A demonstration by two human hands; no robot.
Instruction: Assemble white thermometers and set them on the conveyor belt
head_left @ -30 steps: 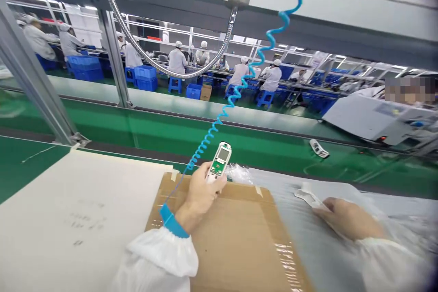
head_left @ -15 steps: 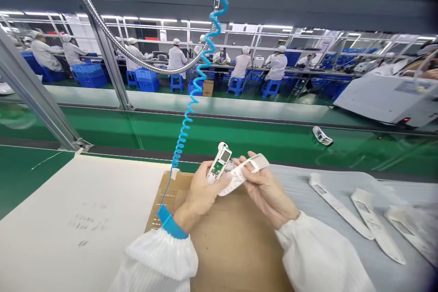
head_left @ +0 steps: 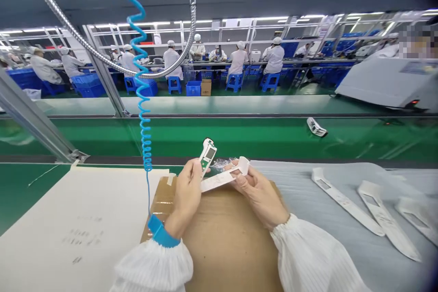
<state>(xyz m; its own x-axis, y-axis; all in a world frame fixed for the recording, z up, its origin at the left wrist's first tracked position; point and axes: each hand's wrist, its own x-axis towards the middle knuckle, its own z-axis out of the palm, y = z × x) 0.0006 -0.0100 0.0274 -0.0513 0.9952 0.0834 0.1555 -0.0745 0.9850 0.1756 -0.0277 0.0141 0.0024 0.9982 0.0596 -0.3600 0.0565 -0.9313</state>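
Observation:
My left hand (head_left: 189, 185) is closed round a white handheld device (head_left: 207, 155), whose open face shows a small grey screen and green circuit board. In my right hand (head_left: 258, 196) is a long white plastic cover (head_left: 222, 178) with a rectangular window, pinched near its wider end. The cover's narrow end reaches my left hand's fingers; whether they touch it I cannot tell. Some crumpled clear plastic film (head_left: 221, 164) shows behind the cover. A blue wrist strap (head_left: 162, 231) sits on my left wrist, over the cardboard sheet (head_left: 232, 242).
Several similar white covers (head_left: 347, 200) lie on the grey foam sheet (head_left: 297, 191) at right. Another white device (head_left: 316, 127) rests on the green belt (head_left: 260, 134). White paper (head_left: 112, 205) covers the left side. A coiled blue cord (head_left: 145, 137) hangs ahead of my left arm.
Both hands, still holding the device and cover, have shifted slightly left in view. The cover is tilted flatter and turned more edge-on. The coiled cord now hangs further left.

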